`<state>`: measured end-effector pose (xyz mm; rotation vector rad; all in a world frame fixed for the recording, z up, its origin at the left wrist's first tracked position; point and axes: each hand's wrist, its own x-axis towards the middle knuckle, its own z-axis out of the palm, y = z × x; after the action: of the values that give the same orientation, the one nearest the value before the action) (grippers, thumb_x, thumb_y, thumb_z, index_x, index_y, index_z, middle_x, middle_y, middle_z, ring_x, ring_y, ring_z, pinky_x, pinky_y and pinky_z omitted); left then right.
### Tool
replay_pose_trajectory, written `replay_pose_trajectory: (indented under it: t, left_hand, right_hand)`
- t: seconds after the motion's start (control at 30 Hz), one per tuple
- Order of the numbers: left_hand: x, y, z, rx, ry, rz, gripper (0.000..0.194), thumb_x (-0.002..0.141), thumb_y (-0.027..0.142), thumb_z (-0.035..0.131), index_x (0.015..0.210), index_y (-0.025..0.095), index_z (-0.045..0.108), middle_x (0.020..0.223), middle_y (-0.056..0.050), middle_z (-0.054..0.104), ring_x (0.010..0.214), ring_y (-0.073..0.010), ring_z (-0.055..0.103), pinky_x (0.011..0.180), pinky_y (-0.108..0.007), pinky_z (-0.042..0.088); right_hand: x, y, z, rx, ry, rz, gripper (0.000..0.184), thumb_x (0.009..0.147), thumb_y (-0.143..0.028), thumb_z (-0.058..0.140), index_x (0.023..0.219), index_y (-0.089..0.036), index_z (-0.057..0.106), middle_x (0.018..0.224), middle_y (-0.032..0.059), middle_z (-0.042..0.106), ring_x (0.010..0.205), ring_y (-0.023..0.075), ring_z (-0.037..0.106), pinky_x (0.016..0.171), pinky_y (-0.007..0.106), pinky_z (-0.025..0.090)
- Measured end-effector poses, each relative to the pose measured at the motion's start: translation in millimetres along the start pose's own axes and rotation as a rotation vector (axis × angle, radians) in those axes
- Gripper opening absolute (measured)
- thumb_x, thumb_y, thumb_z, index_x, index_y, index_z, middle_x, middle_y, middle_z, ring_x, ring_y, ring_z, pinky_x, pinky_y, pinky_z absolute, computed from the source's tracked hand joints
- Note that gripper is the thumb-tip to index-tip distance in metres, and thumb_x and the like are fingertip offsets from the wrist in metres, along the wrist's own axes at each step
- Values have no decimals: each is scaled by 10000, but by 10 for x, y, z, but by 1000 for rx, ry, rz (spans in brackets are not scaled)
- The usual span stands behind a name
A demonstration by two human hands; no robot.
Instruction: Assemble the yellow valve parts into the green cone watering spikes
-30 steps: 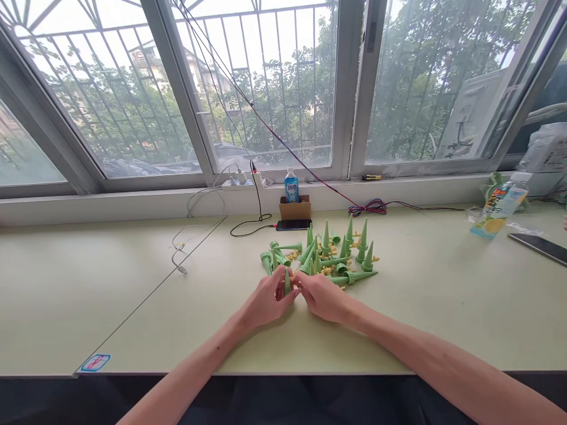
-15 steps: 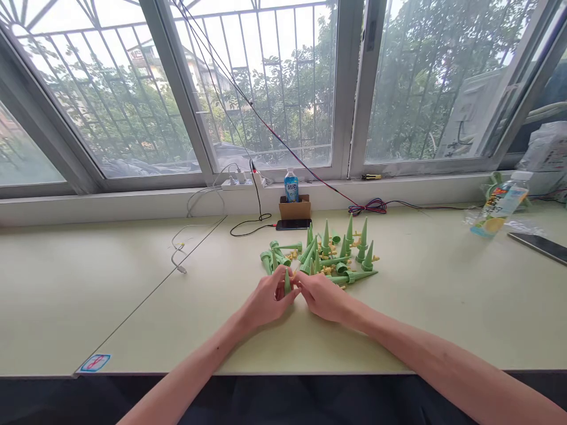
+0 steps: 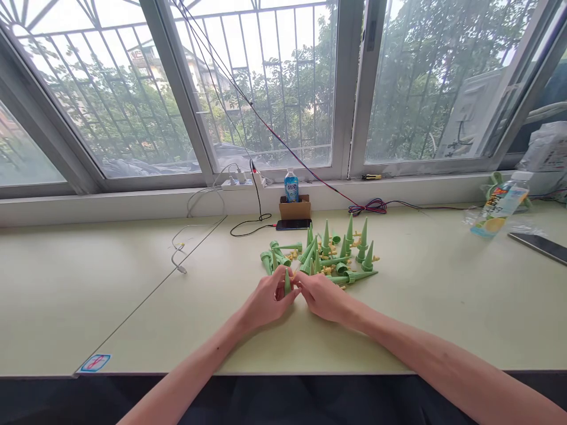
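My left hand (image 3: 267, 300) is closed around a green plastic watering spike (image 3: 287, 283), its pointed end up. Close against it, the fingers of my right hand (image 3: 322, 295) pinch at a small yellow valve (image 3: 295, 275), mostly hidden by the fingertips. Just beyond both hands lies a heap of green watering spikes (image 3: 326, 237), some standing point up and others on their sides. Small yellow valves (image 3: 292, 255) are scattered among them, and a few stick out from the standing spikes.
Behind the heap lie a phone (image 3: 293, 225) on a cable and a small cardboard box (image 3: 295, 209) with a blue bottle (image 3: 291, 186). A tilted drink bottle (image 3: 500, 206) and another phone (image 3: 540, 245) are at the right. A white cable (image 3: 178, 260) lies at the left.
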<state>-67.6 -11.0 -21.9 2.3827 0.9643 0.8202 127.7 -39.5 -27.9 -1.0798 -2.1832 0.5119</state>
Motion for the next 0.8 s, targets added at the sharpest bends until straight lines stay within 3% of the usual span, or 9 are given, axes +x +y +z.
replay_pose_trajectory:
  t: [0.47,0.67,0.8]
  left_hand:
    - [5,-4,21,-27,62,15,159,927,335,550,931,224,437,692,67,551,500,-71,396,516,-199,355]
    - [34,22,19,-98,126,20,145,929,308,555,928,225,435,702,57,586,496,-70,441,499,-188,352]
    - [66,30,19,-129,200,14,155,926,302,567,919,221,434,701,48,595,484,-63,425,478,-178,346]
  right_hand:
    - [3,5,0,53,26,-9,203,989,-125,427,1098,-197,582,881,74,716,736,185,669,651,236,435]
    - [16,37,25,44,90,-26,193,1022,-198,366,1039,-188,558,715,6,620,553,125,499,577,213,352]
    - [35,40,53,62,148,-31,220,1038,-225,333,957,-188,534,660,-24,527,535,113,422,561,216,318]
